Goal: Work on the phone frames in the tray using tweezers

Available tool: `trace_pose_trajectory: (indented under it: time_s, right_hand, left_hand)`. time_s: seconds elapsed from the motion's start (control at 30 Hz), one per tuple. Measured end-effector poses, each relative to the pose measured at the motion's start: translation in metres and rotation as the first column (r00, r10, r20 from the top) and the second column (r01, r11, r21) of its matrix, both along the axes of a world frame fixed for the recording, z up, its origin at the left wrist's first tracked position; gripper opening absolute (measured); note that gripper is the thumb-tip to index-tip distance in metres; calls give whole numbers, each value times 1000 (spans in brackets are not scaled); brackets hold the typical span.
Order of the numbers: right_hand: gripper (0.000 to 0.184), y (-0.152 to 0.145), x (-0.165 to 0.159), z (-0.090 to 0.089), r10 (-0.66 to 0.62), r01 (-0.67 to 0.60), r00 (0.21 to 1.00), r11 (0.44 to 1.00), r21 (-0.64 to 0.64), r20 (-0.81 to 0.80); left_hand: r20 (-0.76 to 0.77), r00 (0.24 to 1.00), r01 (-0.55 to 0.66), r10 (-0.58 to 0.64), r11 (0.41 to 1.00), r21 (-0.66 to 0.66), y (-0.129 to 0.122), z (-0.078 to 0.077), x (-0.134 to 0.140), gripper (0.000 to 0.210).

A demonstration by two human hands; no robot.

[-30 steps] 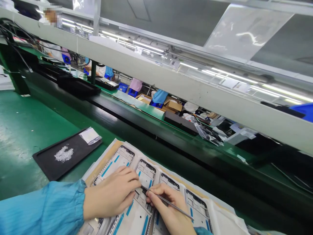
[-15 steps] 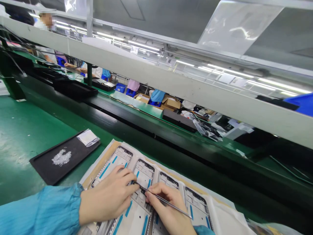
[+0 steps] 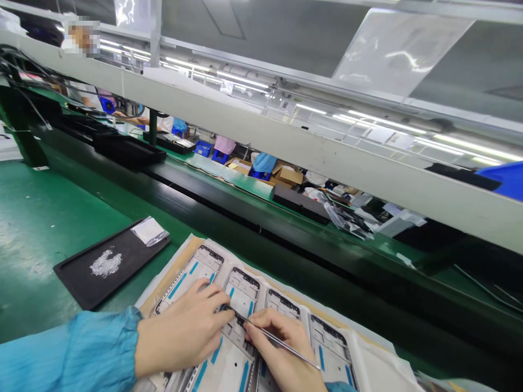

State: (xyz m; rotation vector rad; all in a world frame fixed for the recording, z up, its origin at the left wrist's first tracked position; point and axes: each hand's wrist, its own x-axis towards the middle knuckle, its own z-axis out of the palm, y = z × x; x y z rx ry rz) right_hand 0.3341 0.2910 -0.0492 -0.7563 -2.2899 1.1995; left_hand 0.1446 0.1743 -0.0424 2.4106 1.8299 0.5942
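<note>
My right hand (image 3: pixel 281 337) pinches a slim metal pick (image 3: pixel 292 353) like a pen. Its tip points left, toward the top end of a phone frame (image 3: pixel 231 362) in the front row. My left hand (image 3: pixel 186 326) lies across that frame's upper left edge, thumb and index finger closed at the top edge, close to the pick's tip. The exact contact there is hidden by the fingers. The frame carries blue strips. Behind my hands stand more phone frames (image 3: pixel 244 284) in a row, with black parts along their top ends.
The frames rest on a white-covered padded board (image 3: pixel 376 354). On the green bench (image 3: pixel 24 218) at left, a black tray (image 3: pixel 77 280) holds small clear pieces (image 3: pixel 107 263) and a plastic bag (image 3: pixel 149 231). A black channel (image 3: pixel 212 209) runs behind; co-workers sit beyond.
The camera view has shifted slightly, so everything sits a little lower and to the right. Both hands keep nearly the same pose, the pick still at the frame's top end.
</note>
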Motion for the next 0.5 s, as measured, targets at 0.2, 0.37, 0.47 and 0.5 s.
trace_pose_trajectory:
  time_s: [0.2, 0.37, 0.47, 0.5]
  right_hand:
    - [19, 0, 0, 0, -8, 8, 1000, 1000, -21, -11]
    - [23, -2, 0, 4, -10, 11, 1000, 997, -74, 11]
    - [23, -2, -1, 6, -7, 10, 1000, 992, -128, 20]
    - [23, -2, -2, 6, -6, 8, 1000, 990, -137, 14]
  left_hand:
    - [16, 1000, -5, 5, 1000, 14, 1, -2, 1, 19]
    - [40, 999, -5, 4, 1000, 15, 0, -2, 1, 20]
    - [69, 998, 1, -4, 999, 39, -1, -5, 0, 26]
    - [78, 997, 4, -8, 999, 52, -1, -5, 0, 28]
